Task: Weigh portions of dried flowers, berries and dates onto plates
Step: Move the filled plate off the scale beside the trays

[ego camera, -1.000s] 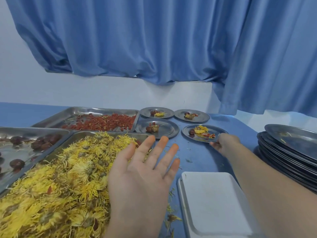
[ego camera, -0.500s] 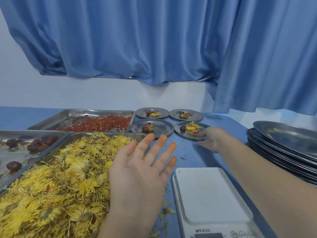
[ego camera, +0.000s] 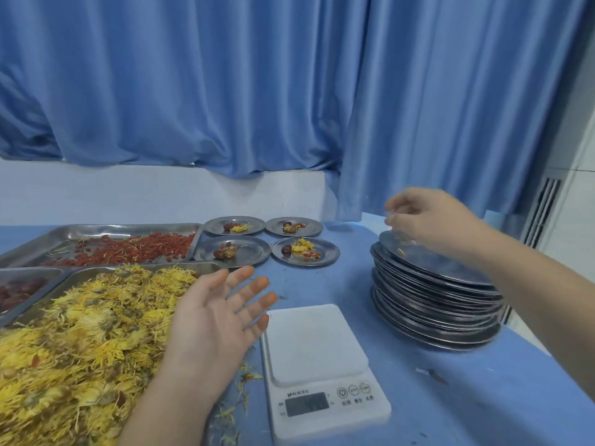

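My left hand [ego camera: 214,326] hovers open, fingers spread, over the right edge of the tray of yellow dried flowers [ego camera: 80,333]. My right hand [ego camera: 425,220] is above the far rim of the top plate on a stack of steel plates [ego camera: 434,304]. Its fingers are curled down and blurred, so a grip on the rim cannot be made out. A white digital scale [ego camera: 317,342] stands bare between my hands. Behind the flowers are a tray of red berries [ego camera: 128,249] and a tray of dates [ego camera: 19,291].
Several small filled plates sit at the back of the blue table [ego camera: 483,397], the nearest one [ego camera: 331,252] holding flowers, berries and a date. Loose petals lie left of the scale. A blue curtain [ego camera: 289,91] hangs behind, and the table's right edge runs close past the stack.
My right hand left the filled plate at the back and swung right and up to the plate stack. My left hand stayed open over the flower tray.
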Tool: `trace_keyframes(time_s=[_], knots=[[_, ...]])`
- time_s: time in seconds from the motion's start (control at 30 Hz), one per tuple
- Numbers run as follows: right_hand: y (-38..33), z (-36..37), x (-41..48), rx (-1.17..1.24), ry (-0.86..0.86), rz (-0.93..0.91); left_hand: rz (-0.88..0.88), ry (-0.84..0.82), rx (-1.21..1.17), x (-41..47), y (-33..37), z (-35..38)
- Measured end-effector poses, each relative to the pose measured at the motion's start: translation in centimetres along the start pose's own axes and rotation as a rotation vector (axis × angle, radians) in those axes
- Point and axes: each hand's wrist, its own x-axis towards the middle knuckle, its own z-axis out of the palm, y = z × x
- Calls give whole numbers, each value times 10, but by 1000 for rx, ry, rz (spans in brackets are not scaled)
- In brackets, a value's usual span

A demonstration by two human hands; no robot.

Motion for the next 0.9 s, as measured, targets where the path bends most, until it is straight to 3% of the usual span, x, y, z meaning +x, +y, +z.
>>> trace_keyframes(time_s=[0.13,0.27,0.43,0.9], knots=[[30,-24,-6,-394,-234,61,-10,-41,49,0,-3,2],[43,-28,-18,-539,-374,26,-13,-59,78,0,-4,1],[49,-19,-28,-597,-341,-50,-2,-62,96,-2,-4,1],[52,-26,-20,-619,-329,-27,25,-57,99,0,-4,-3]])
